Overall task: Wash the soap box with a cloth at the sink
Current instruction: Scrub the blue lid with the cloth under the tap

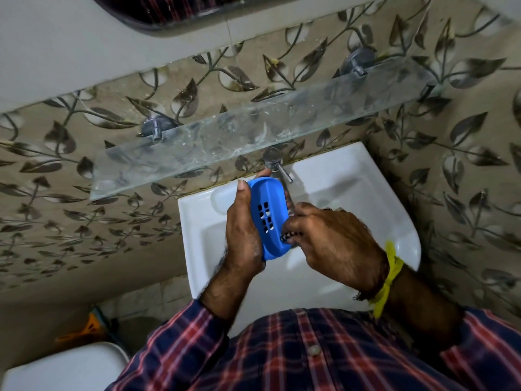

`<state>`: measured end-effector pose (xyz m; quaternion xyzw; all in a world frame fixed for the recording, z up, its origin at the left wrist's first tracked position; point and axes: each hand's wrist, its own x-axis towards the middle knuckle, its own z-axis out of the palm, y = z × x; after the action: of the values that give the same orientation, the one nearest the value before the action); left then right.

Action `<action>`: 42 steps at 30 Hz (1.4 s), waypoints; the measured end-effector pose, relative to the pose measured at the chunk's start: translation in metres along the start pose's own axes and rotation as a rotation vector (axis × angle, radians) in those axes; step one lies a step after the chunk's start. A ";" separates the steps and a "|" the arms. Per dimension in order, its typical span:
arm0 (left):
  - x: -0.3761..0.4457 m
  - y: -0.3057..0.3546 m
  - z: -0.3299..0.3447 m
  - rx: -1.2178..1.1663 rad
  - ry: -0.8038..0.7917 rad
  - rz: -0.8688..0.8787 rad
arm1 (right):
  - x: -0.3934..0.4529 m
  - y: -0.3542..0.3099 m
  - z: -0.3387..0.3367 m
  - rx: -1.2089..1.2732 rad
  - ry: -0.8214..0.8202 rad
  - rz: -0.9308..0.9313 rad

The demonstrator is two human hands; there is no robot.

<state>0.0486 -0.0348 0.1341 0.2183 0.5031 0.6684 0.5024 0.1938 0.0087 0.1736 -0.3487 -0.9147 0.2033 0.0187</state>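
Plaid-shirted chest closest to lens; beyond, blue slotted plastic soap box (269, 218) gripped upright in left hand (243, 235) over white ceramic sink (406, 221), right hand (335, 244) pinching dark patterned cloth (288, 237) against it. Scrubbing underway, seemingly; rinsing beneath chrome tap (277, 164) probably next.

Matt blue plastic soap box (269, 218); glossy white ceramic sink (366, 176); glass shelf (253, 131)

Bright blue soap box (269, 218) over a white sink (366, 176). Beige wall tiles (465, 131) around the sink, patterned with dark brown leaves. Navy-and-red plaid shirt (310, 354) below the sink; yellow wristband (387, 280) beside it.
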 end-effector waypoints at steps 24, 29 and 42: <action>0.014 0.019 0.001 -0.288 -0.080 0.035 | 0.001 0.040 0.008 1.919 -0.102 0.295; 0.013 0.019 -0.001 -0.427 -0.147 -0.076 | 0.005 0.052 0.001 1.939 0.105 0.442; 0.009 0.015 -0.005 -0.258 -0.173 -0.072 | -0.004 0.015 -0.018 1.160 0.332 0.000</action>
<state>0.0342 -0.0292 0.1436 0.1906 0.3755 0.6876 0.5915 0.2097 0.0231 0.1850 -0.3088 -0.6394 0.6120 0.3482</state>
